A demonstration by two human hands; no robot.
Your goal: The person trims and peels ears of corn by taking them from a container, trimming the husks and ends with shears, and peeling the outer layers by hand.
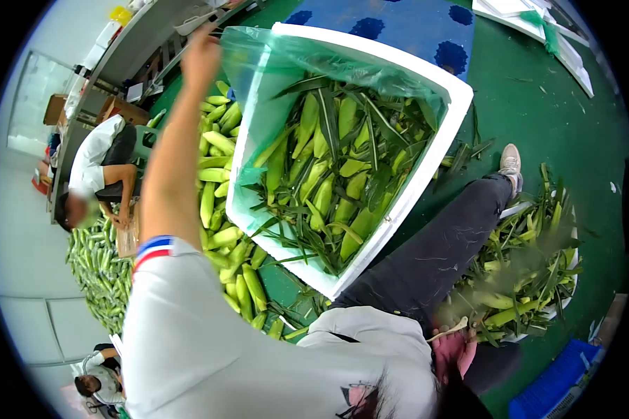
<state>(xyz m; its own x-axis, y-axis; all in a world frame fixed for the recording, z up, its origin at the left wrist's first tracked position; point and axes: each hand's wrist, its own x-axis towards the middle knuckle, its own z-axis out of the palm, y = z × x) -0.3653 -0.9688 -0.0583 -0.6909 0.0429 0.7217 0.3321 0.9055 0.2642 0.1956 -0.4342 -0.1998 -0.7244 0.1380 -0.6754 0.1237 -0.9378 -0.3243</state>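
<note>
A white foam box point(461, 105) lined with a green plastic bag point(272, 77) stands before me, full of green corn ears in husk point(356, 188) and long leaves. My left hand point(201, 56) is raised beyond the box's upper left corner, at the edge of the bag; its fingers look closed, but what they hold is too small to tell. Low at the right, my right hand point(454, 349), pinkish and partly hidden by dark hair, is by my thigh, near a thin pale stalk. Its fingers are blurred.
Corn ears point(220, 181) are heaped left of the box. More ears and leaves point(524, 279) fill a container at the right, above a blue crate point(555, 384). A seated person point(101, 160) bends over a green pile point(98, 272); another person point(105, 380) is at lower left.
</note>
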